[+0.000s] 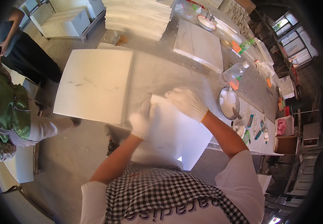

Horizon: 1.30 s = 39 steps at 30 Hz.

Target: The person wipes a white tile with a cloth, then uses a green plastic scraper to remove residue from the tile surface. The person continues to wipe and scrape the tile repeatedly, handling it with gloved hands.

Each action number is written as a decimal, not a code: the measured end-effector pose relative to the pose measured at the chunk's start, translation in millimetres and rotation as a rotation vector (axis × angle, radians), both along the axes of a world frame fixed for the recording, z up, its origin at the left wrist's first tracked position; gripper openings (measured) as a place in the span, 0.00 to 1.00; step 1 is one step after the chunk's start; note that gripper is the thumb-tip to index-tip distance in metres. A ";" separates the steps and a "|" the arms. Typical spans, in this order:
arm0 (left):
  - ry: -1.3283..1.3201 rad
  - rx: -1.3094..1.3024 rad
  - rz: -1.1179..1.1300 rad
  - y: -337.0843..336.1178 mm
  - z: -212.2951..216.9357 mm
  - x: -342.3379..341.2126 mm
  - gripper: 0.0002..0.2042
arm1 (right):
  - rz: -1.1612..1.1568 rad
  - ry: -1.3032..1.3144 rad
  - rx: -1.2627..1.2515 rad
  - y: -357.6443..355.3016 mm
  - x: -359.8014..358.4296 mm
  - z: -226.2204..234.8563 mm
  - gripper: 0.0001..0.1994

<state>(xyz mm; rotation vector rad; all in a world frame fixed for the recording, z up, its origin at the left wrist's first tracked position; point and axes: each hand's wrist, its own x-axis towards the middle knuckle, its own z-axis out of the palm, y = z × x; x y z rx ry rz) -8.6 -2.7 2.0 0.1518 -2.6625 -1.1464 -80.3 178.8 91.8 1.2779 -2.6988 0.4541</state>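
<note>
A smooth white stone slab (180, 132) lies in front of me, its near part reaching past the table edge toward my checked apron. My left hand (142, 117), in a white knit glove, is closed on the slab's left edge near its far corner. A small dark tip shows above those fingers; I cannot make out what it is. My right hand (185, 101), gloved too, has its fingers curled at the far edge of the same slab. Left of my hands, a larger white slab with grey marks (92, 86) lies flat on the table (161, 67).
A bowl of white paste (228, 102) with a spatula and a clear bottle (234, 72) stand to the right. Beyond are a grey-veined slab (198, 44) and a tall stack of slabs (137, 16). Two people stand at left, one in a green top (6, 115).
</note>
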 end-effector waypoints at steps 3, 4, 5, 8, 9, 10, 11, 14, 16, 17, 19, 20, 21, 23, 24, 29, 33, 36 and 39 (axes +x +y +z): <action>0.037 0.006 -0.002 -0.5 1.8 0.0 0.13 | -0.005 0.007 0.054 -6.0 0.2 4.6 0.06; 0.081 0.019 -0.005 -1.1 2.2 -0.4 0.12 | -0.007 0.010 0.054 -8.4 -0.3 5.5 0.05; 0.148 0.044 -0.011 0.0 2.1 -0.7 0.12 | 0.000 0.018 0.052 -8.8 -0.6 6.7 0.05; 0.065 0.032 -0.018 0.0 1.4 -1.1 0.11 | 0.000 0.017 0.085 -11.8 -1.7 7.9 0.04; 0.076 0.028 -0.014 0.1 1.0 -1.3 0.11 | 0.001 0.023 0.088 -13.2 -1.7 7.7 0.04; 0.090 0.030 -0.015 0.1 0.5 -1.1 0.11 | -0.001 0.028 0.089 -13.9 -1.2 7.3 0.04; 0.106 0.031 -0.016 -0.4 0.0 -1.2 0.11 | -0.004 0.025 0.101 -14.9 -1.2 6.7 0.04; 0.047 0.049 -0.031 -0.4 -2.9 0.6 0.13 | -0.018 0.049 0.135 -14.8 0.8 3.6 0.04; -0.063 0.034 -0.012 -0.6 -5.1 1.0 0.14 | -0.030 0.051 0.150 -15.1 0.6 1.0 0.05; -0.106 0.034 0.000 -0.5 -6.0 1.7 0.14 | -0.035 0.053 0.156 -15.8 1.1 -0.4 0.05; -0.047 0.033 0.000 -0.8 -6.8 1.9 0.15 | -0.054 0.057 0.140 -20.4 1.3 -3.7 0.05; -0.010 0.038 0.002 -0.6 -6.9 1.6 0.16 | -0.064 0.060 0.132 -23.3 1.1 -5.2 0.05; 0.013 0.041 -0.015 -0.6 -6.6 1.4 0.16 | -0.044 0.071 0.125 -28.3 -0.6 -7.6 0.04; 0.060 0.036 -0.028 -3.2 -4.4 -0.3 0.16 | -0.008 0.068 0.140 -39.3 -6.3 -11.3 0.04; 0.074 0.056 -0.028 -4.8 -2.8 -1.0 0.16 | -0.014 0.092 0.112 -40.2 -7.5 -11.4 0.04; 0.005 0.108 -0.026 -3.4 2.8 1.0 0.16 | -0.031 0.129 0.170 -16.1 1.7 -7.8 0.04; -0.068 0.132 -0.028 -3.2 6.6 3.5 0.15 | -0.032 0.060 0.139 -4.9 7.1 -1.3 0.04; -0.044 0.121 -0.019 -3.2 7.3 2.3 0.14 | -0.035 0.042 0.139 -12.4 3.7 2.5 0.04; 0.000 0.121 -0.026 -4.0 5.9 1.6 0.13 | -0.036 -0.002 0.188 -25.1 -3.6 1.8 0.05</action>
